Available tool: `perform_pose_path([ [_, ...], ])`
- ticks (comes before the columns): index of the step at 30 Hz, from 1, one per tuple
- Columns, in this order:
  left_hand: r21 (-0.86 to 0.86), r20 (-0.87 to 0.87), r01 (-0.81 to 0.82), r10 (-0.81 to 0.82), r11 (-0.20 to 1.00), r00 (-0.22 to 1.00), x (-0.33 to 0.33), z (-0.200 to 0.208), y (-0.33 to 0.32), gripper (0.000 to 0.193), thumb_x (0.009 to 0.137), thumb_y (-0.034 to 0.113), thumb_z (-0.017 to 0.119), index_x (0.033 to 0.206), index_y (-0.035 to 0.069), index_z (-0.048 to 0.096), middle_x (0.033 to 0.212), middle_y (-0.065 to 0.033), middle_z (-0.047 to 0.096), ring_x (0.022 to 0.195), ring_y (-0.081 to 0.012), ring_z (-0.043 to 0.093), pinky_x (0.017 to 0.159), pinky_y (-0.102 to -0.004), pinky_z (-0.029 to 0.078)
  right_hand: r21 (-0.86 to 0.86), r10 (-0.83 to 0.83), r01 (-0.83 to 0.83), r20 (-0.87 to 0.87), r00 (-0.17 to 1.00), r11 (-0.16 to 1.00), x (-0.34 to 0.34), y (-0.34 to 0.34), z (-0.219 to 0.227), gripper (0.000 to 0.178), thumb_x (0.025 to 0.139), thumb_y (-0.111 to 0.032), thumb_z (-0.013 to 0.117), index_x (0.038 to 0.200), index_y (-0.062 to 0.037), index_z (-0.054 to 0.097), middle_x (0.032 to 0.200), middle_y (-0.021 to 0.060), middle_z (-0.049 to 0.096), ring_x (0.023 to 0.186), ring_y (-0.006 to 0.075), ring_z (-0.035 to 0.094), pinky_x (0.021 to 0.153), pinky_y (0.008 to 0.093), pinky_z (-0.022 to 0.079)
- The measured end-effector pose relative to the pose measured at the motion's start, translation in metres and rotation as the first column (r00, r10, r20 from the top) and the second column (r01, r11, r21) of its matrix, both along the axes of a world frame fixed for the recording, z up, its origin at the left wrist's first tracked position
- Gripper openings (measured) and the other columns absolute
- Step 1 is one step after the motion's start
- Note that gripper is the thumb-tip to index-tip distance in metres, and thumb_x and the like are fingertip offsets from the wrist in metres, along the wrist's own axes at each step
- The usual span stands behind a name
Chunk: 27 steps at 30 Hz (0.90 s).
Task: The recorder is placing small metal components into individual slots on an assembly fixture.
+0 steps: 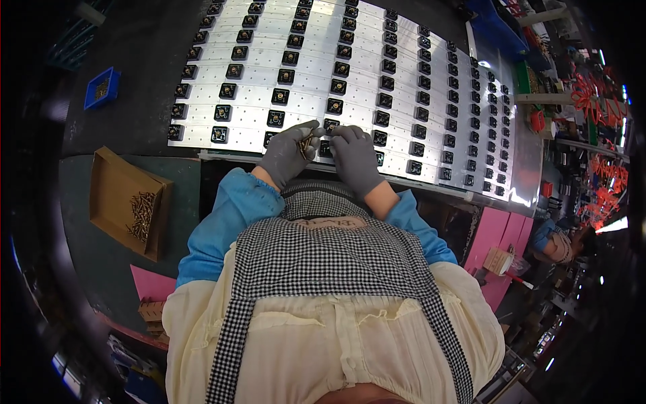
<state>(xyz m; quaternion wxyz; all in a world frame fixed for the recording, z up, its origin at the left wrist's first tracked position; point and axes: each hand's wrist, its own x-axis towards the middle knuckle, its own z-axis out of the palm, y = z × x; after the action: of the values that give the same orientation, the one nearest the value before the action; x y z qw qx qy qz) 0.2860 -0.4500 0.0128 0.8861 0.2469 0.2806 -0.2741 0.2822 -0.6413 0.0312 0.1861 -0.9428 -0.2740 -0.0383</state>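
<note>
My left hand (281, 156), in a grey glove, is curled around several brass-coloured screws (305, 148) that show between thumb and fingers. My gloved right hand (356, 160) is bent over the near edge of the silvery metal panels (256, 122). Its fingertips are drawn together beside a small black square block (331, 125); what they hold, if anything, is hidden. Both hands' fingertips almost meet there. Rows of these black blocks, many with a brass-coloured centre, run across the panels. Another black block (326, 149) lies partly hidden between my hands.
At left, an open cardboard box (111, 214) holds a heap of screws (141, 214). Farther back lies a small blue tray (113, 86) of small parts. Pink boards (490, 236) and a brush-like tool (501, 261) are at right. Another person (557, 244) is beyond.
</note>
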Motion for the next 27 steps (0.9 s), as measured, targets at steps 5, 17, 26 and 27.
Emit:
perform_pose_path([
  [5, 0.019, -0.04, -0.007, 0.008, 1.0, 0.999, 0.0, 0.01, -0.002, 0.028, 0.104, 0.013, 0.044, 0.125, -0.004, 0.051, 0.112, -0.0135, 0.064, 0.084, -0.0139, 0.063, 0.064, -0.0183, 0.055, -0.121, 0.001, 0.0, 0.011, 1.0, 0.993, -0.004, 0.006, -0.006, 0.017, 0.081, -0.012, 0.065, 0.096, -0.0047, 0.064, 0.114, 0.0066, 0.063, 0.106, 0.0275, 0.059, 0.088, 0.0417, 0.047],
  [17, 0.198, 0.174, 0.257, -0.292, 0.946, 0.94, -0.001, -0.008, -0.012, 0.025, 0.106, 0.021, 0.047, 0.122, 0.002, 0.053, 0.093, -0.0036, 0.061, 0.08, -0.0124, 0.062, 0.064, -0.02, 0.054, 0.289, -0.079, 0.088, -0.043, 0.996, 0.953, 0.01, 0.017, 0.037, 0.019, 0.083, -0.013, 0.07, 0.1, -0.0056, 0.069, 0.112, 0.0101, 0.065, 0.104, 0.0318, 0.061, 0.088, 0.0423, 0.05],
  [26, 0.194, 0.086, 0.338, -0.359, 0.921, 0.929, 0.009, 0.003, -0.048, 0.033, 0.101, 0.012, 0.051, 0.133, 0.001, 0.05, 0.1, -0.0063, 0.066, 0.083, -0.017, 0.064, 0.072, -0.0227, 0.055, 0.3, -0.216, 0.215, -0.027, 0.976, 0.929, -0.002, -0.016, 0.032, 0.013, 0.083, -0.01, 0.069, 0.095, -0.0038, 0.068, 0.104, 0.0096, 0.066, 0.102, 0.0296, 0.061, 0.087, 0.0404, 0.05],
  [27, -0.005, -0.022, 0.308, -0.308, 0.951, 0.951, 0.011, 0.007, -0.053, 0.035, 0.1, 0.008, 0.05, 0.134, 0.001, 0.05, 0.102, -0.0072, 0.066, 0.086, -0.0162, 0.064, 0.073, -0.0227, 0.055, 0.363, -0.258, 0.267, -0.074, 0.963, 0.893, -0.003, -0.028, 0.034, 0.011, 0.084, -0.01, 0.068, 0.094, -0.0037, 0.068, 0.103, 0.0097, 0.066, 0.101, 0.0297, 0.061, 0.086, 0.0399, 0.05],
])
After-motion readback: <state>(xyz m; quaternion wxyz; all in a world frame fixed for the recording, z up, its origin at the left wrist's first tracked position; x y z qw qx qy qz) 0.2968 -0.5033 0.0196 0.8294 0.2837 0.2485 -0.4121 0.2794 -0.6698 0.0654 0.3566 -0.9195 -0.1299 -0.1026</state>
